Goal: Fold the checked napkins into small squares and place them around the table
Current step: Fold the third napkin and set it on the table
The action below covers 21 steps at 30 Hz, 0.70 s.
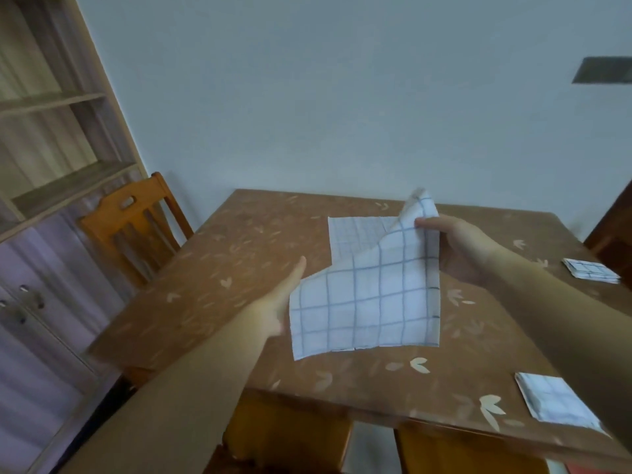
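Checked napkin held above the table. The right hand pinches its upper corner. The left hand meets its left edge, fingers hidden behind the cloth, so its grip cannot be told. The cloth looks light and limp, best taken at the corners. A flat napkin and two folded napkins lie on the table; no container shows.

Domestic dining room. Evidence: brown leaf-patterned table; orange wooden chair at its left side; open wooden shelving unit, far left; plain pale wall.
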Available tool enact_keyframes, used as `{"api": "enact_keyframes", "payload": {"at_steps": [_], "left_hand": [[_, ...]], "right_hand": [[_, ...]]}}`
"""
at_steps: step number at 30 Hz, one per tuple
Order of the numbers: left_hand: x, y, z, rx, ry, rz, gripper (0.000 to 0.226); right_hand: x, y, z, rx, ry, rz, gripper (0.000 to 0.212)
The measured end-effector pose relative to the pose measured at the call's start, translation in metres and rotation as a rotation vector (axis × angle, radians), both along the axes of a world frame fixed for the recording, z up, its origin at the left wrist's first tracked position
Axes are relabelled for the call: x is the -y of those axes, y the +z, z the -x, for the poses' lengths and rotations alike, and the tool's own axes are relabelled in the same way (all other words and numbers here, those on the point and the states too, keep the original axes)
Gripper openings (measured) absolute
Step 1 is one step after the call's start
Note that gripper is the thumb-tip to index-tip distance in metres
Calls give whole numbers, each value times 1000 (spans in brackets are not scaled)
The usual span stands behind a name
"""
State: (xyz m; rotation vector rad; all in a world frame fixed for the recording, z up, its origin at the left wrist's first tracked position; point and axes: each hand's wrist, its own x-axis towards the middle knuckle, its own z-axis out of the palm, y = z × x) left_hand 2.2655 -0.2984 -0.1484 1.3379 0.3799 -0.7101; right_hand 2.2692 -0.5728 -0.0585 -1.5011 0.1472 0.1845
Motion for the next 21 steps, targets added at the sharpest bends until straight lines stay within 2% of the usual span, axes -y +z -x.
{"api": "enact_keyframes", "payload": {"at_steps": [3, 5, 6, 7, 9, 11, 13, 17, 21], "left_hand": [[15, 4, 5, 11, 79, 183, 74], [19, 5, -1, 114, 107, 192, 65], [19, 4, -6, 158, 141, 180, 75], [20, 6, -9, 195, 172, 154, 85], [18, 13, -13, 286, 177, 109, 89], [16, 23, -16, 371, 175, 99, 84], [15, 40, -18, 455, 181, 60, 75], [7, 65, -23, 595, 195, -93, 55], [3, 75, -28, 669, 236, -192, 37]], "right_hand": [[7, -21, -1, -83, -88, 101, 10], [12, -33, -1, -131, -117, 170, 30], [15, -37, -1, -159, -129, 200, 40], [15, -39, 0, -169, -133, 232, 39], [15, -34, 0, -168, -122, 282, 32], [16, -25, -3, -160, -133, 288, 52], [16, -12, -7, -114, -153, 279, 61], [18, 7, -13, -22, -196, 283, 57], [14, 8, -14, 71, -236, 419, 44]]}}
